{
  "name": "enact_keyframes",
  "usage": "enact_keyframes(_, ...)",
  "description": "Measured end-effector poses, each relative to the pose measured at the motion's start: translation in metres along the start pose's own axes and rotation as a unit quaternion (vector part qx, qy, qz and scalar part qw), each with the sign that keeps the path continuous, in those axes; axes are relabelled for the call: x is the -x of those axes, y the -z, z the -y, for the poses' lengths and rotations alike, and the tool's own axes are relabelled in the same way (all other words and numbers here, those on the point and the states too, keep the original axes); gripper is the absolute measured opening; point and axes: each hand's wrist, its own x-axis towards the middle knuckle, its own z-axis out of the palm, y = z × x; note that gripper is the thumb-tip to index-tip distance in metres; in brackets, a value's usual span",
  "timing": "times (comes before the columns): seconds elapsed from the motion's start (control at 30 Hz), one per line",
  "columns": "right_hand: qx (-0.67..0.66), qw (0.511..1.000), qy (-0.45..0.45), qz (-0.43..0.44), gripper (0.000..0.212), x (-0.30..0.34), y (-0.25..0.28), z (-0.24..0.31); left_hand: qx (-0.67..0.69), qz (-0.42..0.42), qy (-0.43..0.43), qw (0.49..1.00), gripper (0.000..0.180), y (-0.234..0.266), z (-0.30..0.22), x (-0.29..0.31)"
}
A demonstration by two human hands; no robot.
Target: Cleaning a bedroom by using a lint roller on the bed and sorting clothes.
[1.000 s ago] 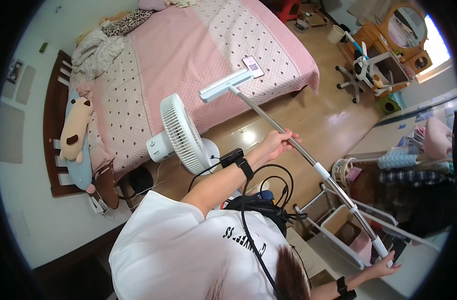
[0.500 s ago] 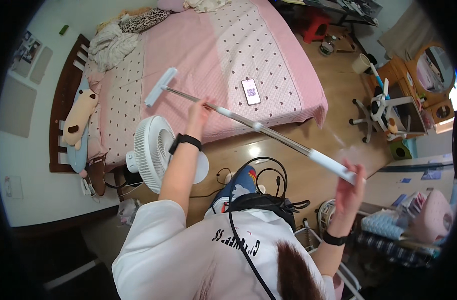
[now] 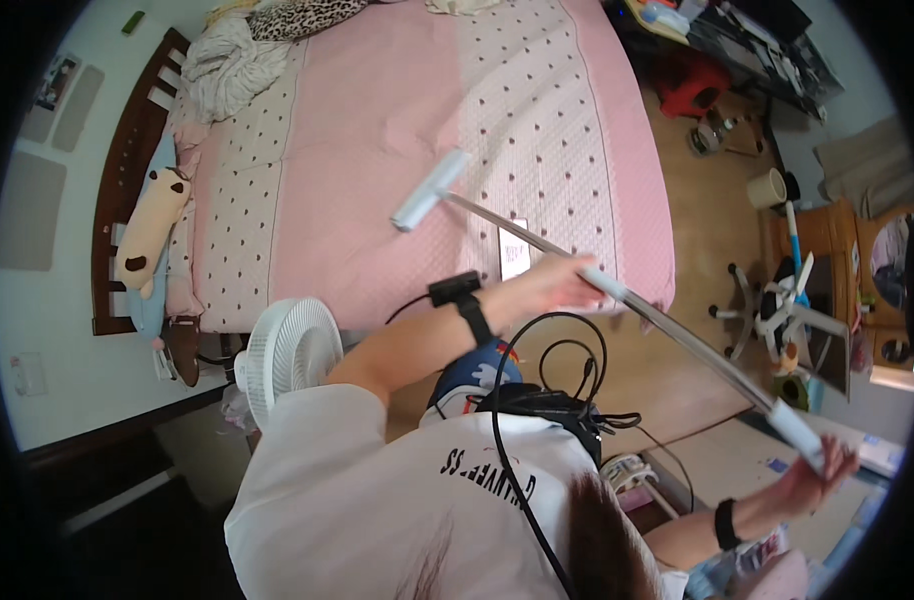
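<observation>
A long-handled mop (image 3: 697,345) slants across the view, its metal pole joined by white collars. Its pale blue bar-shaped head (image 3: 429,190) is over the pink part of the bed; whether it touches the cover I cannot tell. My left hand (image 3: 557,284) is closed round the pole just beside the middle collar, partly hidden by the wrist's angle. At the lower right, my right hand (image 3: 822,476) holds the end of the white grip, its fingers curled around the tip. A phone (image 3: 515,260) with a lit screen lies on the bed, partly under the pole's line.
The bed (image 3: 367,90) has a pink and heart-dotted cover. A white fan (image 3: 292,355) stands at my left elbow. Black cable (image 3: 499,420) loops over my front. A white swivel chair (image 3: 792,315) and a red stool (image 3: 692,85) are on the right.
The mop has swung right, its head moving from near the fan to mid-bed and its grip end down to the right. My left hand is now farther along the pole.
</observation>
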Motion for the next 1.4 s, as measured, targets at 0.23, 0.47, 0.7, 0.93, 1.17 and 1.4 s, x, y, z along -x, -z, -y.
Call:
enact_keyframes(0.23,0.120,0.990,-0.064,0.047,0.016,0.011,-0.081,-0.089,0.042,-0.155,-0.155,0.975,0.029,0.048,-0.100,-0.081)
enact_keyframes(0.47,0.131,0.860,-0.225,0.439,0.025,0.072,-0.278,-0.297,0.016,-0.366,-0.286,0.885,0.047,0.162,-0.257,-0.073)
enact_keyframes(0.7,0.157,0.818,-0.382,0.400,0.035,0.058,-0.287,-0.324,-0.129,-0.355,-0.207,0.903,0.059,0.206,-0.277,-0.103)
enact_keyframes(0.93,0.417,0.809,-0.332,0.247,0.038,-0.041,-0.106,-0.137,0.112,-0.209,-0.203,0.950,0.045,0.114,-0.160,-0.126)
enact_keyframes(1.17,0.470,0.851,-0.225,0.071,0.035,-0.033,0.021,0.010,0.055,0.031,0.097,0.993,0.026,0.014,-0.081,-0.149)
enact_keyframes(1.4,0.390,0.808,-0.382,0.221,0.036,-0.013,-0.142,-0.195,-0.005,-0.206,-0.158,0.966,0.053,0.119,-0.238,-0.227)
